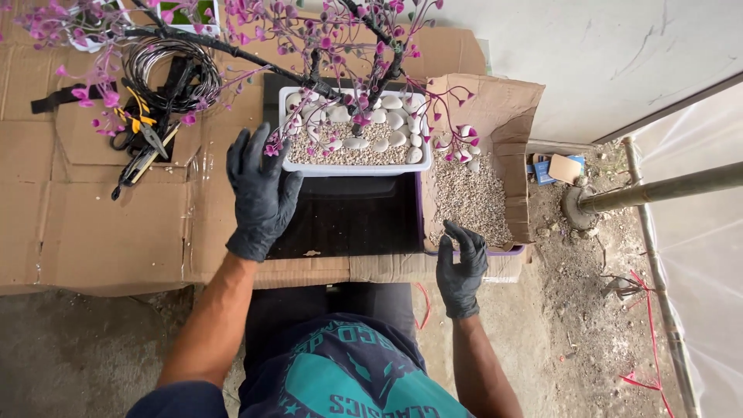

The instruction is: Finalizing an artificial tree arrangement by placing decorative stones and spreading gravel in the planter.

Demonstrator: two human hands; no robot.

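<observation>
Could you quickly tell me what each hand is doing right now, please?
Left hand: open, fingers spread, resting against the white planter's left end.
Right hand: open, holding nothing, at the edge of the gravel.

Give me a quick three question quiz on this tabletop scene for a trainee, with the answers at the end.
1. True or false: the left hand rests flat beside the white planter.
2. What lies heaped in the cardboard box near the right hand: A gravel, B water, C leaves?
3. What colour are the blossoms on the wire tree?

Key: 1 true, its fingers spread by the planter's left end. 2 A, the gravel. 3 pink.
</observation>
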